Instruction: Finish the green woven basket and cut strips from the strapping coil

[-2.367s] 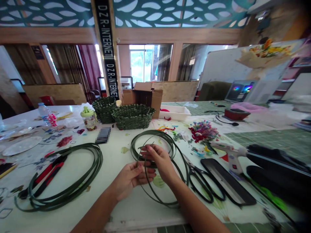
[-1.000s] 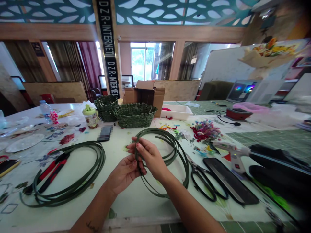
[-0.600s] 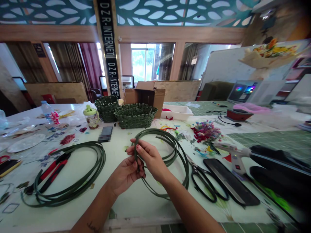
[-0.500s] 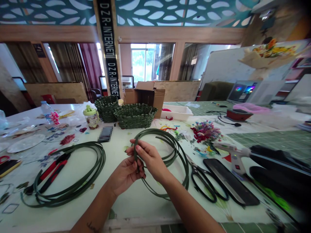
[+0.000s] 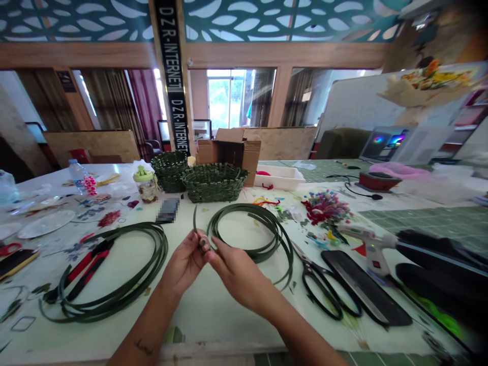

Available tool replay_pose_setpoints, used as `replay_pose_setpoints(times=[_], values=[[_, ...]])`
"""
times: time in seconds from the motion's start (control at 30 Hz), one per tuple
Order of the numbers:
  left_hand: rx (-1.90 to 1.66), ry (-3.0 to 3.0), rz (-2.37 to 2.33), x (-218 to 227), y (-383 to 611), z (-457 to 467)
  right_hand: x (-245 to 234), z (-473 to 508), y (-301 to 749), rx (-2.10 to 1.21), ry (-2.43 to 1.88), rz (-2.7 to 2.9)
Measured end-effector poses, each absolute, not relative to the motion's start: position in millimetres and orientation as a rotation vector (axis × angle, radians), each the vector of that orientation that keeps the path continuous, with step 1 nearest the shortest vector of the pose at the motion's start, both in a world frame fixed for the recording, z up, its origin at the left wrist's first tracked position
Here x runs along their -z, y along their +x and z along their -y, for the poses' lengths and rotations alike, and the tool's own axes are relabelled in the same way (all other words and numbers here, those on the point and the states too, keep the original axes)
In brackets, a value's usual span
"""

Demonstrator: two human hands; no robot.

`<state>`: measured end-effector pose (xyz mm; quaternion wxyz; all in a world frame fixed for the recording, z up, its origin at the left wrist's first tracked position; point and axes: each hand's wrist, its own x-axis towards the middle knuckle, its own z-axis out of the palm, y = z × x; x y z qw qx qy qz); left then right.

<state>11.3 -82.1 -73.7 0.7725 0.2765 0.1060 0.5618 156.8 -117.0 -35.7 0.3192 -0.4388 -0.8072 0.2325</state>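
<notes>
Green strap (image 5: pixel 195 219), its lower end lost between the left hand (image 5: pixel 183 264) and right hand (image 5: pixel 238 277). Small curled loop (image 5: pixel 204 243) at the fingertips, too tiny and too covered to read. Both forearms (image 5: pixel 143 339) cut off by the picture's bottom edge. Rectangular object (image 5: pixel 168 210) near the bench's (image 5: pixel 198 325) far side, pixelated past naming. Black padded items (image 5: pixel 434 264) at the right edge, smeared by blur. Laptop screen (image 5: pixel 383 140) partly behind a pale sheet (image 5: pixel 423 145). Red-handled scissors (image 5: pixel 8 249) and clear bottle (image 5: pixel 5 188), both cut off by the left edge.

Dark green strips (image 5: pixel 263 216) — woven basket (image 5: pixel 214 187), same green
</notes>
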Motion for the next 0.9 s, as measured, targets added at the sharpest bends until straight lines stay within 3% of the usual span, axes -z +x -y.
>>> replay_pose_setpoints(times=[0.2, 0.3, 0.47, 0.67, 0.9], values=[[-1.351, 0.435, -0.4, 73.1, 11.2, 75.4, 56.1, 130.9, 140.8, -0.194, -1.5, 2.327], [-1.326, 0.405, -0.353, 72.7, 13.2, 76.8, 59.2, 128.8, 143.9, -0.227, -1.424, 2.318], [-1.228, 0.399, -0.212, 69.6, 13.9, 79.1, 36.5, 120.7, 172.9, -0.556, -1.206, 2.525], [-1.36, 0.415, -0.301, 69.7, 8.9, 74.6, 20.1, 105.7, 179.6, -0.075, -1.341, 2.626], [-1.4, 0.384, -0.35, 72.3, 6.1, 70.8, 49.8, 104.4, 170.5, -0.235, -1.314, 2.534]])
